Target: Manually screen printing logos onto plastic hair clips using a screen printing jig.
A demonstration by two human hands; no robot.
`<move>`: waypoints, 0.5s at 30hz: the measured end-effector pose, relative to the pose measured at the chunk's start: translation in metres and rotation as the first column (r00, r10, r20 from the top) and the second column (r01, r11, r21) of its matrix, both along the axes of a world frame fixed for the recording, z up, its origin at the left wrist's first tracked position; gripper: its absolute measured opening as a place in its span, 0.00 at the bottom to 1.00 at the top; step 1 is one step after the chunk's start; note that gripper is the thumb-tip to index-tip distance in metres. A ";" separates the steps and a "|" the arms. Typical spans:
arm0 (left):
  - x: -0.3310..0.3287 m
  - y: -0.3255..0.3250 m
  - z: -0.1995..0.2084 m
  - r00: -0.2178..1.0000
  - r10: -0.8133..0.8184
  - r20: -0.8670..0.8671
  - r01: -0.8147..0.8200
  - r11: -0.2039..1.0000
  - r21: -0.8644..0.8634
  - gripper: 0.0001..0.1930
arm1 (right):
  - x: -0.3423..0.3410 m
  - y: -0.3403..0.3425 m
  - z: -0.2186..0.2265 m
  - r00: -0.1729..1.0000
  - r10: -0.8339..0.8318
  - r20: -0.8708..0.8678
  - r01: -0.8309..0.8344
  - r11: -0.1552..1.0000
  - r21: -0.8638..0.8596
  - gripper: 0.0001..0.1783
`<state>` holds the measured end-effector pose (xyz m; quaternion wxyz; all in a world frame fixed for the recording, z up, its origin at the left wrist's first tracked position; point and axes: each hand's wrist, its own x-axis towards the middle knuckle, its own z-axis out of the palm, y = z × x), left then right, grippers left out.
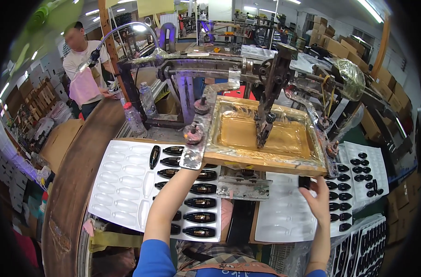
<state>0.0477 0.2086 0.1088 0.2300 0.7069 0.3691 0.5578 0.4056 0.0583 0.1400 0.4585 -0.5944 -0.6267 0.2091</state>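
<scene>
My left forearm point(171, 207) reaches up over the left tray, and its hand is hidden under the wooden-framed printing screen point(266, 159). My right hand point(317, 198) is at the screen's lower right corner, thumb and fingers closed on a small black piece point(305, 182) above the right white tray point(284, 217). Glossy black oval pieces with gold print point(200, 217) lie in columns in the left white tray point(118, 184). Plain black pieces point(344, 196) fill the right side of the right tray. Amber ink or film point(238, 131) covers the screen's mesh.
The press head point(270, 87) stands over the screen, with a metal fixture point(243, 187) below it. Plastic bottles point(135, 120) stand at the left. A further tray of black pieces point(360, 164) lies far right. Another person point(83, 60) stands at back left beside a curved brown bench point(69, 184).
</scene>
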 end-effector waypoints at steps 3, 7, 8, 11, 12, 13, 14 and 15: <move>-0.005 -0.001 0.008 0.990 -0.033 0.135 0.045 0.995 -0.086 0.09 | -0.045 0.037 0.003 0.986 0.162 0.033 -0.165 0.981 0.100 0.20; -0.013 0.000 0.013 0.952 -0.045 0.304 0.114 0.970 -0.214 0.09 | -0.088 0.064 0.007 0.933 0.232 0.276 -0.232 0.972 -0.036 0.23; -0.016 -0.001 0.014 0.938 -0.044 0.343 0.135 0.960 -0.247 0.09 | -0.095 0.066 0.010 0.890 0.293 0.349 -0.240 0.952 -0.189 0.25; -0.076 -0.035 -0.012 0.891 0.230 0.392 -0.126 0.954 -0.273 0.07 | -0.102 0.068 0.005 0.904 0.319 0.284 -0.293 0.947 -0.131 0.26; -0.094 -0.050 -0.019 0.869 0.340 0.361 -0.254 0.930 -0.265 0.07 | -0.102 0.068 0.006 0.911 0.344 0.226 -0.301 0.931 -0.207 0.27; -0.111 -0.063 -0.029 0.854 0.422 0.304 -0.360 0.902 -0.239 0.06 | -0.102 0.067 0.006 0.920 0.353 0.172 -0.311 0.923 -0.226 0.30; -0.124 -0.075 -0.039 0.813 0.511 0.279 -0.453 0.857 -0.247 0.05 | -0.102 0.063 0.008 0.916 0.367 0.163 -0.325 0.916 -0.235 0.30; -0.139 -0.087 -0.052 0.777 0.592 0.213 -0.548 0.803 -0.234 0.05 | -0.103 0.059 0.010 0.915 0.348 0.203 -0.303 0.926 -0.223 0.29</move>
